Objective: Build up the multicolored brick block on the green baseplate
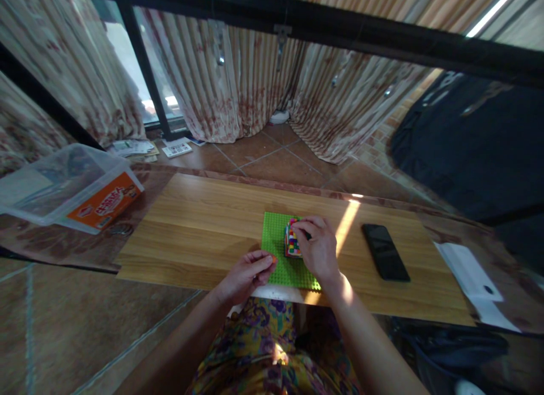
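Observation:
A green studded baseplate (272, 230) lies on the wooden board, and a small multicoloured structure of toy bricks (292, 245) stands on it. My right hand (318, 245) is closed at the top of the structure, thumb and forefinger pinched there. Whether a brick sits between those fingertips is hidden. At the plate's near left edge, my left hand (250, 270) pinches a small orange brick (273, 259) between thumb and finger. Part of the structure's right side is covered by my right hand.
A black phone (386, 252) rests on the wooden board (204, 225) to the right. Beyond it lies a white paper or box (471, 276). On the left stands a clear plastic bin (63, 185) with an orange label. A dark bar crosses above, before curtains (246, 83).

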Demonstrator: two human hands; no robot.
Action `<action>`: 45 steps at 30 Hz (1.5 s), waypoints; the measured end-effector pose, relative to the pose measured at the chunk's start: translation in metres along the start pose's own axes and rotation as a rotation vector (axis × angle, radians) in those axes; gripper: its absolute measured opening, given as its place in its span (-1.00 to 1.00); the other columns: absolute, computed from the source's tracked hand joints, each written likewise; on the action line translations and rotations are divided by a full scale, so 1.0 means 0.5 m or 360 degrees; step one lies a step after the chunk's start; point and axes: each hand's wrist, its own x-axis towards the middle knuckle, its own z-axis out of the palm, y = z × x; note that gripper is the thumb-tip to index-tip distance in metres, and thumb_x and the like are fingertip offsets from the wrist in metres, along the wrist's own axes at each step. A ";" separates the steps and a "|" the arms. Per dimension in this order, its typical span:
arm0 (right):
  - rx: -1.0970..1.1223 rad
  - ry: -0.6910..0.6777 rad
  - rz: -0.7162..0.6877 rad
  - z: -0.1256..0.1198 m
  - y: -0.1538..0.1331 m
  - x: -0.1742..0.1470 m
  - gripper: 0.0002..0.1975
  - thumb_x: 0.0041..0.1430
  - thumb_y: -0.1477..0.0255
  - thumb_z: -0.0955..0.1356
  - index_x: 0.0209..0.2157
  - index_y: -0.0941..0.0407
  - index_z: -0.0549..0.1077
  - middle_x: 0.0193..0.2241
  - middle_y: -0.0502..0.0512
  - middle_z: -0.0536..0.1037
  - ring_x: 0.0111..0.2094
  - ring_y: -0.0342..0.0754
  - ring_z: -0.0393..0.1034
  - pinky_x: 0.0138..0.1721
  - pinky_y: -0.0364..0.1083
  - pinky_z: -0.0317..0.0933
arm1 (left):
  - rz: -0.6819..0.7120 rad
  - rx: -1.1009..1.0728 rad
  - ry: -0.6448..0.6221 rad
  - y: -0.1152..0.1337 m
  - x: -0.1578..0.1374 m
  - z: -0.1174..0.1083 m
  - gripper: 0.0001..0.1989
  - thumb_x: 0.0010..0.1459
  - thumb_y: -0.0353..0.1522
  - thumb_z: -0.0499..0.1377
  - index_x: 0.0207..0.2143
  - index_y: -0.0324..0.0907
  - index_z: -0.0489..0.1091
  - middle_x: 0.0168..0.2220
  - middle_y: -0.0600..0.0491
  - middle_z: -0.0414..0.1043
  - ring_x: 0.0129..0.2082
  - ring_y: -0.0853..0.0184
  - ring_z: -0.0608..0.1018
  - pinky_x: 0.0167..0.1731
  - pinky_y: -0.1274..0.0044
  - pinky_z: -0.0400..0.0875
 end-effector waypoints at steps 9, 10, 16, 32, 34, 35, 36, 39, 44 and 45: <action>0.0100 -0.0009 -0.0082 0.006 0.005 -0.006 -0.79 0.23 0.41 0.29 -0.30 0.03 0.58 -0.26 0.10 0.51 -0.19 -0.01 0.34 -0.13 0.00 0.23 | 0.0026 0.0018 0.0004 -0.003 0.001 -0.002 -0.74 -0.08 -0.30 0.37 -0.41 -0.29 0.44 -0.53 0.11 0.35 -0.67 0.64 0.20 -0.66 0.68 -0.08; 0.0104 -0.0009 -0.0081 0.007 0.006 -0.007 -0.79 0.23 0.40 0.28 -0.31 0.03 0.58 -0.26 0.10 0.51 -0.20 -0.02 0.34 -0.13 0.00 0.23 | 0.0026 0.0018 0.0005 -0.004 0.001 -0.002 -0.74 -0.08 -0.30 0.38 -0.41 -0.29 0.44 -0.53 0.11 0.35 -0.67 0.64 0.20 -0.66 0.68 -0.08; 0.0107 -0.0047 -0.0107 0.011 0.011 -0.008 -0.78 0.24 0.42 0.27 -0.29 0.06 0.57 -0.26 0.10 0.51 -0.20 -0.02 0.35 -0.12 -0.01 0.23 | 0.0021 0.0025 -0.0037 -0.006 0.005 -0.007 -0.73 -0.07 -0.29 0.37 -0.40 -0.29 0.44 -0.54 0.12 0.33 -0.67 0.65 0.18 -0.66 0.68 -0.07; 0.0371 -0.0133 -0.0017 -0.013 -0.072 -0.098 -0.79 0.25 0.36 0.28 -0.23 0.04 0.55 -0.25 0.11 0.55 -0.19 -0.03 0.42 -0.12 -0.01 0.32 | 0.0068 0.0044 -0.0082 -0.004 0.002 -0.008 -0.69 -0.05 -0.22 0.36 -0.42 -0.29 0.41 -0.55 0.14 0.27 -0.66 0.63 0.14 -0.67 0.68 -0.08; 0.0388 -0.0200 -0.0043 -0.013 -0.083 -0.107 -0.80 0.24 0.34 0.29 -0.21 0.03 0.55 -0.24 0.11 0.54 -0.18 -0.03 0.40 -0.11 -0.01 0.31 | 0.0086 0.0037 -0.0085 -0.004 0.003 -0.010 -0.69 -0.06 -0.23 0.36 -0.44 -0.29 0.40 -0.56 0.15 0.27 -0.66 0.63 0.14 -0.66 0.68 -0.06; 0.0386 -0.0228 -0.0057 -0.012 -0.086 -0.109 -0.80 0.24 0.33 0.30 -0.20 0.03 0.54 -0.24 0.11 0.54 -0.17 -0.03 0.39 -0.11 -0.01 0.30 | 0.0093 0.0034 -0.0081 -0.005 0.003 -0.011 -0.70 -0.06 -0.23 0.36 -0.45 -0.28 0.40 -0.56 0.15 0.27 -0.66 0.63 0.14 -0.66 0.68 -0.05; 0.0375 -0.0253 -0.0073 -0.011 -0.087 -0.109 -0.80 0.24 0.32 0.30 -0.20 0.03 0.54 -0.24 0.10 0.55 -0.17 -0.02 0.39 -0.10 0.00 0.29 | 0.0098 0.0029 -0.0076 -0.006 0.003 -0.011 -0.70 -0.06 -0.24 0.36 -0.45 -0.28 0.40 -0.56 0.15 0.27 -0.66 0.62 0.14 -0.66 0.68 -0.04; 0.0334 -0.0303 -0.0106 -0.009 -0.089 -0.105 -0.79 0.25 0.31 0.29 -0.20 0.03 0.54 -0.23 0.09 0.55 -0.17 -0.02 0.38 -0.07 0.02 0.25 | 0.0096 0.0020 -0.0063 -0.008 0.002 -0.012 -0.70 -0.06 -0.24 0.37 -0.43 -0.28 0.41 -0.57 0.17 0.25 -0.65 0.62 0.14 -0.66 0.69 -0.05; 0.0414 -0.0343 -0.0092 -0.010 -0.092 -0.103 -0.80 0.26 0.33 0.28 -0.19 0.01 0.54 -0.23 0.08 0.54 -0.17 -0.03 0.38 -0.07 0.01 0.25 | 0.0100 0.0058 -0.0064 -0.008 0.001 -0.013 -0.67 -0.08 -0.21 0.37 -0.47 -0.28 0.39 -0.59 0.18 0.21 -0.66 0.62 0.12 -0.67 0.69 -0.06; 0.0454 -0.0344 -0.0076 -0.010 -0.092 -0.104 -0.81 0.26 0.33 0.29 -0.20 0.01 0.54 -0.23 0.08 0.54 -0.17 -0.04 0.38 -0.08 0.00 0.26 | 0.0104 0.0067 -0.0073 -0.008 0.001 -0.013 -0.67 -0.08 -0.20 0.36 -0.47 -0.28 0.38 -0.61 0.19 0.19 -0.67 0.62 0.11 -0.67 0.69 -0.07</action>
